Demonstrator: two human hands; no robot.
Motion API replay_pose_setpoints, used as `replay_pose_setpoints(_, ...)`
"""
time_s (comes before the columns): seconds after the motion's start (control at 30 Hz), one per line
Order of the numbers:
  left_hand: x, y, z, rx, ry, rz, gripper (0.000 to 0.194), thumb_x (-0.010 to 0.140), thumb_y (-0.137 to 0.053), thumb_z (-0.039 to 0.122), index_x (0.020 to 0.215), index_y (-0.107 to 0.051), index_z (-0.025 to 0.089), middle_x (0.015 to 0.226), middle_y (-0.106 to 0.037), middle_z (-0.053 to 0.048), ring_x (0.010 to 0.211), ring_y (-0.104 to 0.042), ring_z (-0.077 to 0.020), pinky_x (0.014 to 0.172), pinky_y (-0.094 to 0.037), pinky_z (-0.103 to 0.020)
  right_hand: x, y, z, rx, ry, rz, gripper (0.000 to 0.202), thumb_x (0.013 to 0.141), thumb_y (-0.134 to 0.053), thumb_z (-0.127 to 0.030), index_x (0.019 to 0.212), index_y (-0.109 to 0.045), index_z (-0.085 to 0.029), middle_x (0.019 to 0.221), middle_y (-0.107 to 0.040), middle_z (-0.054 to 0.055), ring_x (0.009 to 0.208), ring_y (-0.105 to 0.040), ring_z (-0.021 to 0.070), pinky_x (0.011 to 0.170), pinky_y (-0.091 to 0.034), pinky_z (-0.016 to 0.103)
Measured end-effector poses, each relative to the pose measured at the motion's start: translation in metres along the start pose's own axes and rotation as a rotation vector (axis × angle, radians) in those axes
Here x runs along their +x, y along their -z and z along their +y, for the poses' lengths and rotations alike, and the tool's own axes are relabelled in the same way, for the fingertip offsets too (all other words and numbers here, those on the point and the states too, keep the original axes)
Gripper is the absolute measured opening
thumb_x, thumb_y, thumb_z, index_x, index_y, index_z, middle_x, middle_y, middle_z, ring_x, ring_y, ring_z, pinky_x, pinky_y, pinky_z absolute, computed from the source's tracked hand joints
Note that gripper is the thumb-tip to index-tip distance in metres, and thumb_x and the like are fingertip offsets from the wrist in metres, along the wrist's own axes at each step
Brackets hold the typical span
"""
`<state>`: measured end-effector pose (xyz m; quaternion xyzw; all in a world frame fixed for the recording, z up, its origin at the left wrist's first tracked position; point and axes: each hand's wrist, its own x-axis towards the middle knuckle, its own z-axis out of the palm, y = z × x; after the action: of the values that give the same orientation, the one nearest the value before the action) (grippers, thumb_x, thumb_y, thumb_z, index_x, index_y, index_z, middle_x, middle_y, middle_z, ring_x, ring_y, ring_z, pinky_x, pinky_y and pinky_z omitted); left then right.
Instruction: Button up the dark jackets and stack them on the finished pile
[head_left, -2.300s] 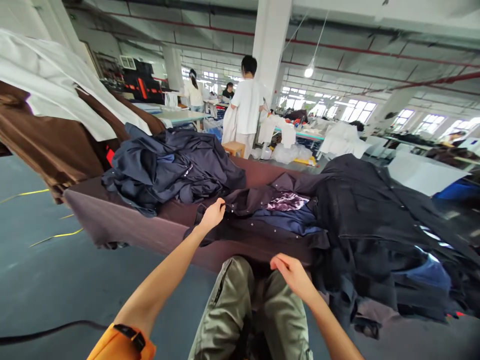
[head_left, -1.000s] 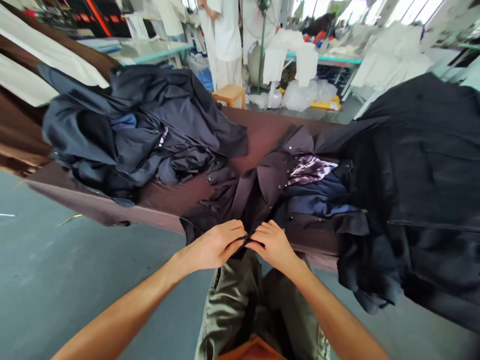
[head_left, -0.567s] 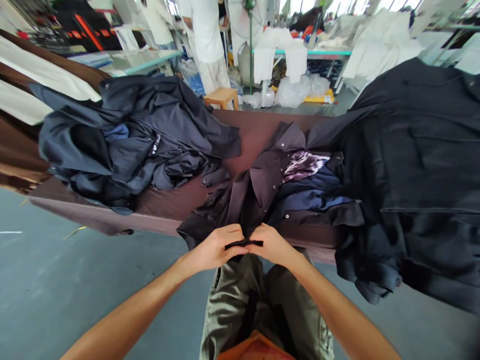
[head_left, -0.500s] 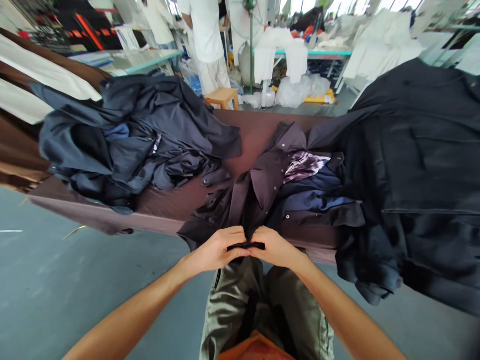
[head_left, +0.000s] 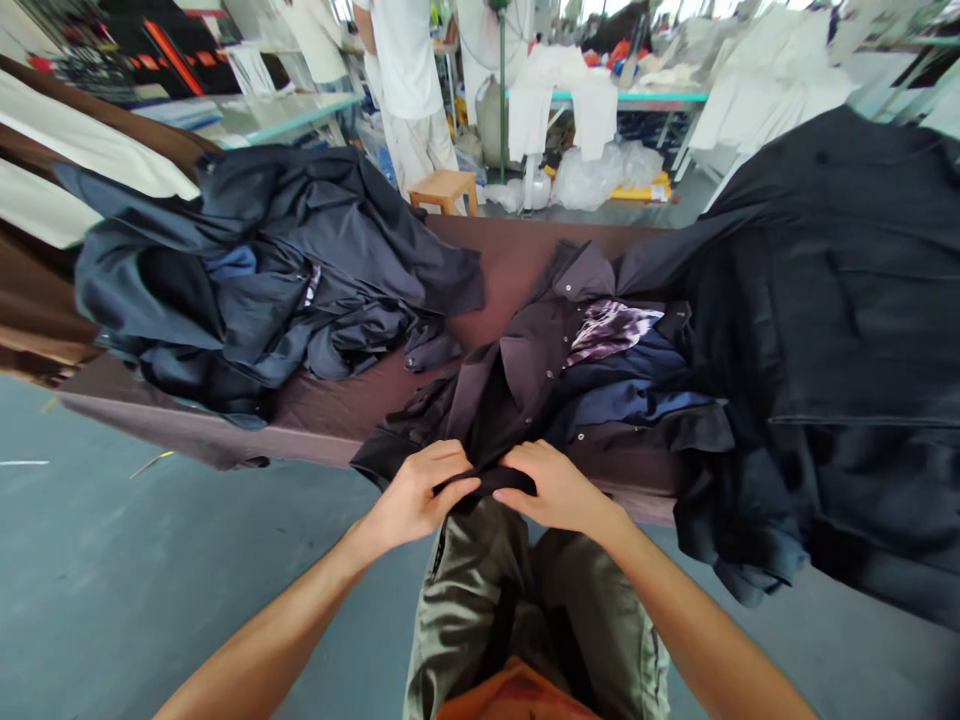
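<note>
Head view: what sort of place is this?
Most likely a garment workshop. Dark jackets lie heaped on a long brown table, white garments hang over a bench behind, and both hands, left and right, grip a jacket hem.

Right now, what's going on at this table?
A seated person is working on a dark shirt spread open on the brown table. The left hand and right hand both pinch its near hem at the table edge, close together. A heap of navy clothes lies to the left and a bigger pile of black clothes to the right. Behind the table, a person in white stands at another bench.
</note>
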<state>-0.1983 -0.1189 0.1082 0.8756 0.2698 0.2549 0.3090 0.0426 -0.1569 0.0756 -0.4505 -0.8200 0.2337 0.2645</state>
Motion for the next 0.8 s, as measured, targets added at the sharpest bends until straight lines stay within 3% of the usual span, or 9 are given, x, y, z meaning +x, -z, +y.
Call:
replay_pose_setpoints(0.13,-0.026,0.030,-0.013,0.053,0.066,0.008,0.024,0.100,-0.049,0.027,0.078,-0.055,0.017,0.078,-0.054,-0.003,0.075,-0.050,-0.0148,0.069,-0.042,-0.027,-0.015,0.016,0.022,-0.292,-0.049,0.048,0.022,0.092,-0.068,-0.039,0.097,-0.066,-0.017,0.093,-0.068,0.006,0.088,-0.061,0.0202,0.082,-0.039,0.032)
replay_pose_setpoints(0.23,-0.026,0.035,-0.024,0.258,0.150,-0.054,0.013,0.097,-0.053,0.026,0.090,-0.061,0.018,0.089,-0.061,-0.005,0.086,-0.056,-0.0182,0.080,-0.046,-0.031,-0.018,0.007,0.027,-0.349,0.008,0.024,0.015,0.097,-0.061,-0.033,0.099,-0.066,-0.020,0.088,-0.069,0.003,0.082,-0.062,0.0170,0.076,-0.036,0.031)
replay_pose_setpoints(0.37,0.010,-0.001,-0.023,0.332,0.156,0.023,0.021,0.097,-0.047,0.021,0.114,-0.059,0.020,0.113,-0.060,-0.008,0.107,-0.057,-0.0203,0.096,-0.047,-0.035,-0.012,-0.021,0.022,-0.415,0.078,-0.033,0.018,0.099,-0.057,-0.032,0.092,-0.067,-0.019,0.075,-0.068,0.001,0.072,-0.060,0.0155,0.070,-0.033,0.032)
replay_pose_setpoints(0.47,0.042,-0.036,-0.025,0.391,0.104,-0.100,0.019,0.095,-0.054,0.021,0.113,-0.058,0.020,0.112,-0.060,-0.008,0.107,-0.057,-0.0213,0.095,-0.048,-0.035,-0.009,-0.036,0.017,-0.486,0.105,0.024,0.018,0.099,-0.056,-0.030,0.090,-0.066,-0.018,0.082,-0.066,0.005,0.082,-0.059,0.0194,0.077,-0.035,0.034)
replay_pose_setpoints(0.53,0.054,-0.053,-0.033,0.575,0.178,-0.200,0.027,0.087,-0.066,0.022,0.113,-0.058,0.020,0.113,-0.058,-0.010,0.109,-0.054,-0.0261,0.091,-0.048,-0.038,-0.010,-0.043,0.014,-0.506,0.144,0.044,0.012,0.098,-0.055,-0.023,0.096,-0.065,-0.017,0.091,-0.065,0.007,0.089,-0.056,0.0216,0.082,-0.037,0.035)
replay_pose_setpoints(0.63,0.059,-0.062,-0.049,0.742,0.299,-0.265,0.027,0.084,-0.066,0.020,0.110,-0.058,0.016,0.114,-0.056,-0.014,0.112,-0.051,-0.0305,0.086,-0.050,-0.039,-0.013,-0.050,0.011,-0.488,0.184,0.029,0.016,0.098,-0.051,-0.014,0.108,-0.062,-0.017,0.091,-0.063,0.007,0.087,-0.055,0.0212,0.079,-0.039,0.035)
replay_pose_setpoints(0.73,0.059,-0.063,-0.058,0.783,0.331,-0.274,0.019,0.086,-0.058,0.015,0.105,-0.060,0.013,0.110,-0.056,-0.015,0.109,-0.052,-0.0299,0.085,-0.051,-0.038,-0.016,-0.052,0.012,-0.472,0.206,0.013,0.019,0.102,-0.048,-0.021,0.116,-0.059,-0.018,0.082,-0.062,0.004,0.079,-0.056,0.0192,0.073,-0.038,0.033)
replay_pose_setpoints(0.8,0.059,-0.063,-0.058,0.799,0.344,-0.287,0.022,0.086,-0.062,0.019,0.107,-0.060,0.013,0.112,-0.055,-0.016,0.111,-0.051,-0.0311,0.086,-0.051,-0.040,-0.017,-0.050,0.015,-0.486,0.224,-0.004,0.017,0.103,-0.047,-0.026,0.112,-0.060,-0.018,0.079,-0.062,0.002,0.076,-0.057,0.0181,0.071,-0.038,0.032)
